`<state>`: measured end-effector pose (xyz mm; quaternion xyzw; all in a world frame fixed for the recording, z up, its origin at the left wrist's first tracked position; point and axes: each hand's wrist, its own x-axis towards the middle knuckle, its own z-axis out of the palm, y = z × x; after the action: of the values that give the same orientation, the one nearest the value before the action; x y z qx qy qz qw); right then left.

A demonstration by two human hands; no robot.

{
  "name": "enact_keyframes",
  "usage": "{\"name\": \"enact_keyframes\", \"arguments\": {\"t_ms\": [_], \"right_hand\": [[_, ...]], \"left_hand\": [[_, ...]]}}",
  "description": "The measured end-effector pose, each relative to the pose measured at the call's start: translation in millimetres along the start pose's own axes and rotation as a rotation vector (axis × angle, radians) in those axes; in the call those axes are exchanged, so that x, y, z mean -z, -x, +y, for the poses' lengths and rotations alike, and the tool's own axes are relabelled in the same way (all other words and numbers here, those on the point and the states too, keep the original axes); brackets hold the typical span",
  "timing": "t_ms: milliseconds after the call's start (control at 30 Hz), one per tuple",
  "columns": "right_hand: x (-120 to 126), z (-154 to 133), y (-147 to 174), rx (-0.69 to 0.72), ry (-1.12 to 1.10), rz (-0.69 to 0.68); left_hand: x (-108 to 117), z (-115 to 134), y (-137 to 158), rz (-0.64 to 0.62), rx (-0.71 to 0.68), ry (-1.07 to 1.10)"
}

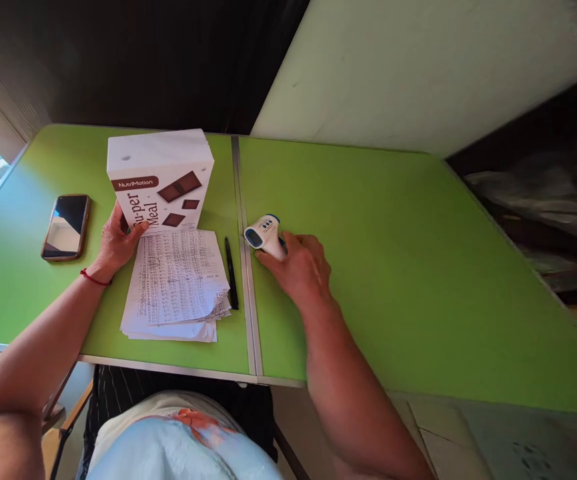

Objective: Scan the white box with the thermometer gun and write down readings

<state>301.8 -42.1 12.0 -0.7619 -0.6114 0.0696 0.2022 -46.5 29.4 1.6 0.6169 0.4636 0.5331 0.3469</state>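
Note:
My left hand [117,240] grips the lower left edge of a white box [161,180], thumb on its printed front and the other fingers partly hidden behind it. The box stands upright at the far end of a stack of handwritten papers [175,287]. Wrapped round the handle of a white and blue infrared thermometer [264,235] is my right hand [301,263]. The thermometer is just right of the metal strip across the table, its small screen facing up. Between the papers and that strip lies a black pen [231,273].
A smartphone [67,227] lies face up left of my left hand. The green folding table [393,267] has a metal seam [248,293] down its middle. A pale wall [368,73] and a dark panel [168,60] rise behind its far edge.

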Motion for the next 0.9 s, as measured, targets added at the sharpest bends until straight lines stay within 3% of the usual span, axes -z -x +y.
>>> {"name": "enact_keyframes", "arguments": {"t_ms": [100, 167, 267, 400, 500, 733, 900], "right_hand": [[-1, -15, 14, 0.122, -0.206, 0.091], [-6, -27, 27, 0.212, -0.327, -0.026], [-17, -36, 43, 0.298, -0.253, -0.107], [-29, -31, 51, 0.364, -0.143, -0.004], [-30, -23, 49, 0.404, -0.193, 0.052], [-23, -15, 37, 0.406, -0.660, 0.059], [-39, -19, 37, 0.378, -0.962, 0.051]], "left_hand": [[3, -6, 5, 0.045, 0.050, 0.008], [5, -9, 10, 0.065, 0.089, 0.018], [8, -11, 18, 0.063, 0.108, -0.016], [12, -13, 25, 0.068, 0.071, -0.134], [14, -16, 28, 0.070, 0.036, -0.174], [12, -24, 26, 0.076, -0.009, -0.163], [12, -26, 15, 0.101, -0.034, -0.154]]}}
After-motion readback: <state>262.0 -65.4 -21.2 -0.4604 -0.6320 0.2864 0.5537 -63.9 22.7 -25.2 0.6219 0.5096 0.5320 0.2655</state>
